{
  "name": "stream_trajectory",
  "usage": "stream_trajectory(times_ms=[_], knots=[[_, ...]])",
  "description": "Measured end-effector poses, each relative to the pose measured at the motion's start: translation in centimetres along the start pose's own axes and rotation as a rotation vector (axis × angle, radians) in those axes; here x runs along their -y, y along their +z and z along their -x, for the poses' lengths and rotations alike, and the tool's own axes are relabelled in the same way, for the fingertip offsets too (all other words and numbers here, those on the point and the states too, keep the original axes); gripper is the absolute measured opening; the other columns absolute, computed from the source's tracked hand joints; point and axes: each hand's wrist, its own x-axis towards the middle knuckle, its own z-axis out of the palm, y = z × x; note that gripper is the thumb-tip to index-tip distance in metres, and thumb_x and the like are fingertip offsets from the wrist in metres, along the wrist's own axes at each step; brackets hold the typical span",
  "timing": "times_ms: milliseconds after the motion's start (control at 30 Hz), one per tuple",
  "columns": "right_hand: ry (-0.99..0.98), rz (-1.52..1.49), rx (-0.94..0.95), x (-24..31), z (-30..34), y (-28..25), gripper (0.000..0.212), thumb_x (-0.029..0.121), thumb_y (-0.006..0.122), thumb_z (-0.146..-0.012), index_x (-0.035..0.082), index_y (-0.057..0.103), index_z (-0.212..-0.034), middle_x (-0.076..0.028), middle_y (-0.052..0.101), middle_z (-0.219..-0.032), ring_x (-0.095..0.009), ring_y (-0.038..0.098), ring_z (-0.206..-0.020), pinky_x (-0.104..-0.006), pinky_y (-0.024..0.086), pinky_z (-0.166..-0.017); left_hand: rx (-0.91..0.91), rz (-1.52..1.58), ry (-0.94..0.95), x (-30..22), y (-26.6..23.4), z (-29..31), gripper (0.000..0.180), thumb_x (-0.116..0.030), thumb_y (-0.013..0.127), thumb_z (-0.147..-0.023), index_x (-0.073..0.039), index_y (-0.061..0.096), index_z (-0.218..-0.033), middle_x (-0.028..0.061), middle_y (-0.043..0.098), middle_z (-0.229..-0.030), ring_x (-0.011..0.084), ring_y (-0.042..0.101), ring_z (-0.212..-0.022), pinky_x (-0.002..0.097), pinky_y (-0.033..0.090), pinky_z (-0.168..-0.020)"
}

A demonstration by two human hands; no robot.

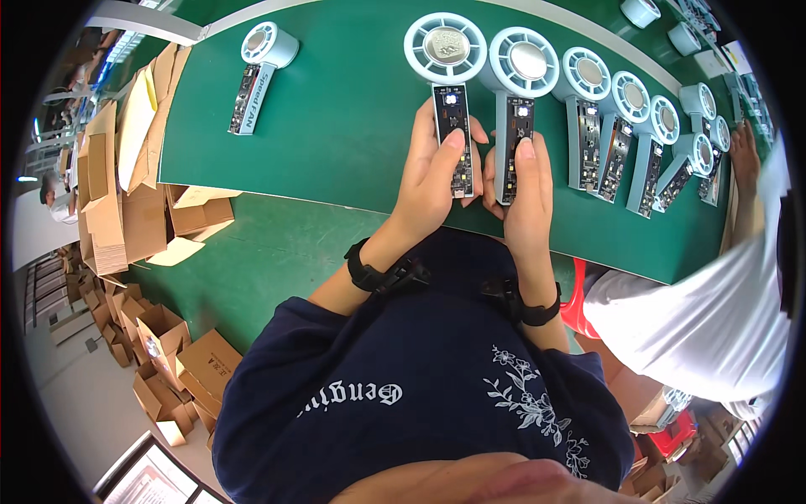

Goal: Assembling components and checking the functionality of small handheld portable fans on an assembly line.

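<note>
Matt pale-blue plastic on the handheld fan shells (445,50), shiny metal discs at the hubs (528,60), bare dark circuit boards (452,134), matt green conveyor belt (336,109), rough brown cardboard boxes (206,365).

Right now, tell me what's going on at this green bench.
A person in a dark blue top holds two pale blue handheld fans with open handles on the green bench. The left hand grips the handle of one fan, thumb on its exposed circuit board; the right hand grips the neighbouring fan likewise. A small light glows on each board. More open fans lie in a row to the right, one fan apart at left. Another person's hand rests at the far right.
</note>
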Motion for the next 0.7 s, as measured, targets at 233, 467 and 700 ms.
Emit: stream_trajectory(times_ms=[233, 467, 700], knots=[[-0.014, -0.028, 0.050, -0.04, 0.04, -0.20, 0.029, 0.029, 0.033, -0.101, 0.003, 0.044, -0.103, -0.001, 0.050, -0.068, -0.004, 0.041, -0.049, -0.0186, 0.029, -0.041, -0.009, 0.056, 0.002, 0.19, -0.24, -0.14, 0.035, -0.016, 0.034, -0.098, -0.001, 0.025, -0.129, 0.0119, 0.050, -0.100, 0.0082, 0.051, -0.055, 0.0202, 0.040, -0.040], [0.004, 0.015, 0.012, 0.32, 0.06, 0.27, 0.033, 0.032, 0.027, -0.101, 0.004, 0.043, -0.093, -0.003, 0.048, -0.068, -0.006, 0.039, -0.045, -0.0187, 0.029, -0.037, -0.003, -0.024, 0.018, -0.03, -0.22, 0.18, 0.047, -0.023, 0.032, -0.097, 0.003, 0.023, -0.136, 0.0127, 0.051, -0.101, 0.0105, 0.050, -0.053, 0.0203, 0.037, -0.037], [0.011, -0.046, 0.034, 0.17, 0.14, -0.07, 0.029, 0.030, 0.033, -0.100, 0.003, 0.045, -0.104, -0.001, 0.050, -0.068, -0.004, 0.041, -0.048, -0.0186, 0.029, -0.040, -0.014, -0.032, 0.014, 0.00, -0.17, 0.10, 0.048, -0.022, 0.032, -0.097, 0.003, 0.023, -0.136, 0.0136, 0.051, -0.101, 0.0107, 0.050, -0.053, 0.0202, 0.037, -0.036]])
